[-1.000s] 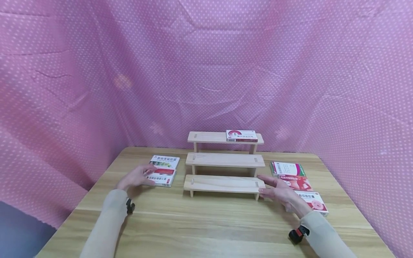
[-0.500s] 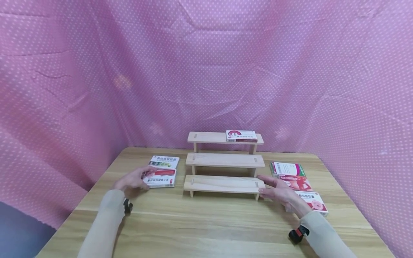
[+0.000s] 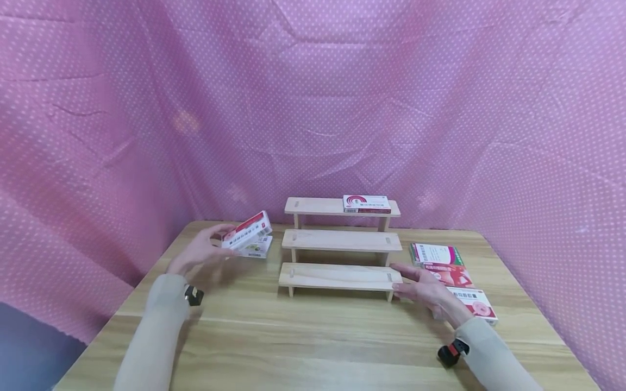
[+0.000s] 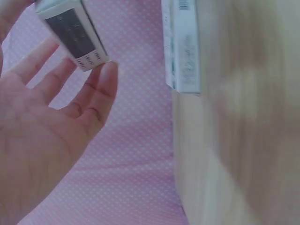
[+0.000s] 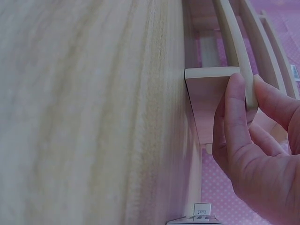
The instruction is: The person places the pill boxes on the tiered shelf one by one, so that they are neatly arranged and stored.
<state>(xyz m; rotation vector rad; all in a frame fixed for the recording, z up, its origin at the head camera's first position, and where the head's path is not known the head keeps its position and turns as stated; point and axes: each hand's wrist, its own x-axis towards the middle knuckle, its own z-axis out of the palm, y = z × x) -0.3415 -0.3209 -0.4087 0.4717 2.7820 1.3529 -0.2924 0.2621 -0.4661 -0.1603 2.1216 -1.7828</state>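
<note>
My left hand (image 3: 200, 251) pinches a white and red medicine box (image 3: 248, 230) by its left end, lifted off the table and tilted with its right end up. In the left wrist view the box's end flap (image 4: 72, 35) shows between thumb and fingers. Beneath it on the table lies another white medicine box (image 3: 258, 247) with green on it, partly covered. My right hand (image 3: 424, 288) grips the right end of the lowest step on a three-tier wooden stand (image 3: 337, 276). The right wrist view has the thumb on top of that board (image 5: 241, 61) and the fingers below.
One white and red medicine box (image 3: 367, 203) lies on the stand's top tier, at the right. Right of the stand, a green and white box (image 3: 435, 254), a red box (image 3: 449, 276) and a white and pink box (image 3: 474, 305) lie in a column. A pink dotted curtain (image 3: 313, 108) hangs behind the table.
The left hand has lifted the white and red medicine box from the table and tilted it up and away, over the box behind. The right hand stays on the stand.
</note>
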